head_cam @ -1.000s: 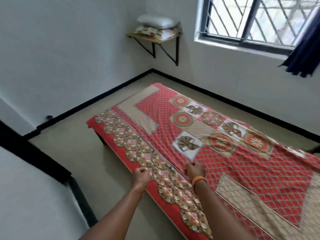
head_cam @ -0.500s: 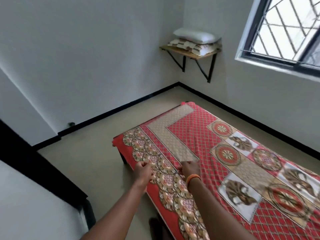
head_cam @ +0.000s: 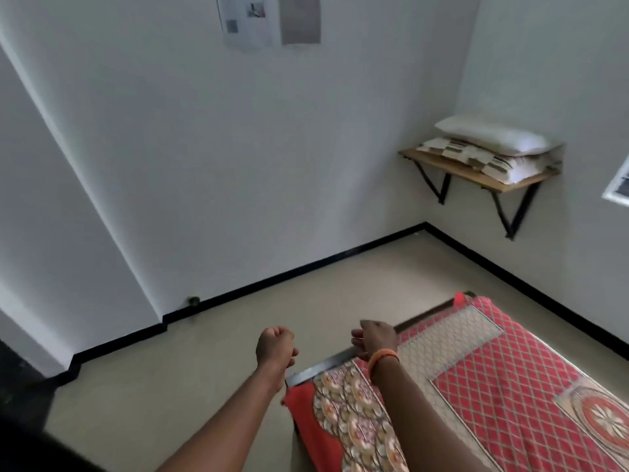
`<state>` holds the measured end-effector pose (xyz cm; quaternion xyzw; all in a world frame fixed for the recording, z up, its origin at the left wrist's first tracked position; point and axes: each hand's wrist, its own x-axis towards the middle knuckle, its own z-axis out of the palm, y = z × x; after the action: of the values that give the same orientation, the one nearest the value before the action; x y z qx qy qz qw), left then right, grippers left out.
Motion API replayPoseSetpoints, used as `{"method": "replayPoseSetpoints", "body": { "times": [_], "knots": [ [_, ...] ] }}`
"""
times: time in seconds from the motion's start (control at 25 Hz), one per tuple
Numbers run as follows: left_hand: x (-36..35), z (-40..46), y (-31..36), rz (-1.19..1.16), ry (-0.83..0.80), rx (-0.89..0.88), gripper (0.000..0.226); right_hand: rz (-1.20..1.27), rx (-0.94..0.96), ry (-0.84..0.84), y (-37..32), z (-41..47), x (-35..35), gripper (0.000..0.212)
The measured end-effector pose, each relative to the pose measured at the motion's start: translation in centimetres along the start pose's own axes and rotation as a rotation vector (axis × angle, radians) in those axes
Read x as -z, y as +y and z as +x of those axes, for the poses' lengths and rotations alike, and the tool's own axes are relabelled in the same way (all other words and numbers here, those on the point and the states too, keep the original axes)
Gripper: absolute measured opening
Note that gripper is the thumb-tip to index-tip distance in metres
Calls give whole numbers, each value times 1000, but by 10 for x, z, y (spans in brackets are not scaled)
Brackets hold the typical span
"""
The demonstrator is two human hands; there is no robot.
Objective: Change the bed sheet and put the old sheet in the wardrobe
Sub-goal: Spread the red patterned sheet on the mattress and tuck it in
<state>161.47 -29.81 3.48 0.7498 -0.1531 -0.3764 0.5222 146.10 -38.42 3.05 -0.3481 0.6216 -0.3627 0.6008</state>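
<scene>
A red patterned bed sheet [head_cam: 483, 373] covers the bed at the lower right, and its floral border hangs over the near side. A strip of the bed's metal frame [head_cam: 318, 367] shows at the end of the bed. My left hand [head_cam: 275, 345] is curled into a fist above the floor, just past the bed's near corner, with nothing visible in it. My right hand [head_cam: 374, 339], with an orange band on its wrist, hovers over the sheet's end edge with its fingers loosely bent. The wardrobe is out of view.
A wall shelf [head_cam: 476, 172] in the far corner carries a white pillow [head_cam: 493, 134] on folded checked bedding. Papers [head_cam: 252, 22] hang on the left wall. Beige floor [head_cam: 211, 369] lies beyond the bed's end. A dark edge [head_cam: 20, 386] stands at the lower left.
My view has swung left, toward the end of the bed. Both hands have come off the floral border along the side and now sit at the bed's end corner.
</scene>
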Motion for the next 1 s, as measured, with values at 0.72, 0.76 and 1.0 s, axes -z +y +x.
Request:
{"method": "replayPoseSetpoints", "body": {
  "times": [0.72, 0.76, 1.0],
  "knots": [
    [-124, 420, 267, 95, -440, -145, 10, 231, -38, 438, -207, 316, -222, 18],
    [-144, 438, 278, 99, -467, -151, 10, 250, -36, 451, -218, 341, -221, 18],
    [-282, 519, 360, 183, -592, -229, 12, 325, -4, 573, -309, 470, -185, 26]
  ]
}}
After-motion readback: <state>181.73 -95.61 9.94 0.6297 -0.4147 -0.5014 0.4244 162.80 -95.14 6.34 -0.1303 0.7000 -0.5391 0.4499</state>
